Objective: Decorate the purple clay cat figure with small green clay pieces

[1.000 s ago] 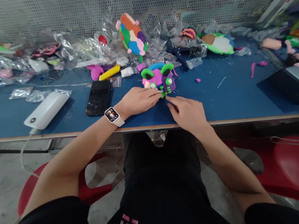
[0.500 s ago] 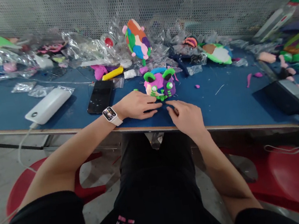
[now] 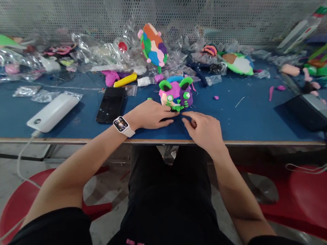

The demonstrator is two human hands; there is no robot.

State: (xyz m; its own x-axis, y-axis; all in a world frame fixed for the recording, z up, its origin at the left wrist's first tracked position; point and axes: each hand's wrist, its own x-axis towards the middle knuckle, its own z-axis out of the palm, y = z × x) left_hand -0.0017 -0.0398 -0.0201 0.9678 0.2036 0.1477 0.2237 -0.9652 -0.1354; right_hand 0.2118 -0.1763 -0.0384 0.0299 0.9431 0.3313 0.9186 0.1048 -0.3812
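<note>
A clay animal head (image 3: pixel 176 93) in pink, purple and cream, with green-rimmed ears, green eyes and green whisker marks, rests on the table in front of me. My left hand (image 3: pixel 154 114) lies at its lower left, fingers stretched out and apart, fingertips just below its chin; whether they touch it I cannot tell. My right hand (image 3: pixel 203 128) rests at its lower right with the index finger out and the other fingers loosely curled, holding nothing visible. Behind the head stands a multicoloured clay oval (image 3: pixel 153 45) on a green stem.
Left of my hands lie a black phone (image 3: pixel 111 104) and a white power bank (image 3: pixel 54 112) with a cable. A dark device (image 3: pixel 311 112) sits at the right edge. Plastic bags (image 3: pixel 95 51) and clay pieces line the mesh panel (image 3: pixel 164 0). Red stools (image 3: pixel 326 197) stand below the blue table (image 3: pixel 242 121).
The view has shifted slightly. Both hands stay nearly where they were by the clay head, with little visible finger movement.
</note>
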